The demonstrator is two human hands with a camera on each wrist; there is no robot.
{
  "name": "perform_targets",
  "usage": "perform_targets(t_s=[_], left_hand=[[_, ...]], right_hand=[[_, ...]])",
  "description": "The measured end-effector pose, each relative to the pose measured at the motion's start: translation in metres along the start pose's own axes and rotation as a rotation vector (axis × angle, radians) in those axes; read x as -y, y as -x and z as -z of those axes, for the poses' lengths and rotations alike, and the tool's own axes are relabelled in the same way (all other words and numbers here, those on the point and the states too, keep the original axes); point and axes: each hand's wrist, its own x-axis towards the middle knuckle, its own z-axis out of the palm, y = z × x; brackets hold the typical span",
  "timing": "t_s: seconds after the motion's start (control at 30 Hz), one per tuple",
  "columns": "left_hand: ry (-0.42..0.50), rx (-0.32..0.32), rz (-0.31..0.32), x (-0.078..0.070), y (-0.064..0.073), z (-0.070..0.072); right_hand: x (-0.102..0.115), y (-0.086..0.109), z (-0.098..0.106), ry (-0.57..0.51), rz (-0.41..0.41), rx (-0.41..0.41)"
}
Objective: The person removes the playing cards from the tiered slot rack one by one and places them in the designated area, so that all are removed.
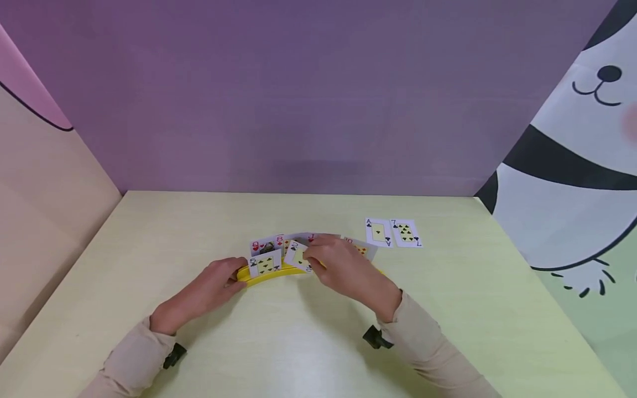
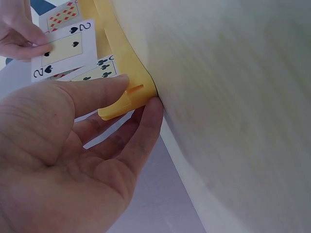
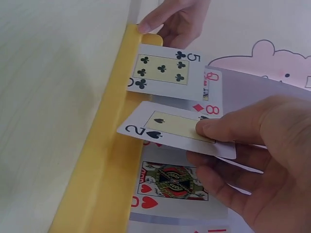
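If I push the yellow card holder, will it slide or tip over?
The yellow card holder would probably slide: it looks like light plastic on a smooth table. It seems unlikely to tip, being low and long. The left hand steadying its end suggests it shifts easily.

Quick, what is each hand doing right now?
Left hand: grips the end of the yellow card holder between thumb and fingers.
Right hand: pinches the 2 of spades over the holder.

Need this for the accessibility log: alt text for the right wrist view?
The right hand pinches a 2 of spades just above a curved yellow card holder, which holds a 5 of clubs and other upright cards. At the holder's far end, the left hand grips it.
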Motion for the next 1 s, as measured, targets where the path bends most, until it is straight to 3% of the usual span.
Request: perform_targets(t_s=[0.13,0.33,0.63,1.0], left_hand=[[-0.005,0.002,0.008,0.001,0.001,0.000],[-0.011,-0.001,0.020,0.003,0.003,0.000],[-0.017,-0.005,0.004,0.003,0.004,0.002],[-0.018,-0.005,0.014,0.004,0.007,0.003]], right_hand=[[0.000,0.001,0.008,-0.044,-0.001,-0.024],[-0.002,0.004,0.018,-0.082,-0.008,-0.134],[-0.007,0.007,0.033,-0.191,-0.043,-0.189],[-0.023,0.011,0.054,-0.214,-0.078,-0.374]])
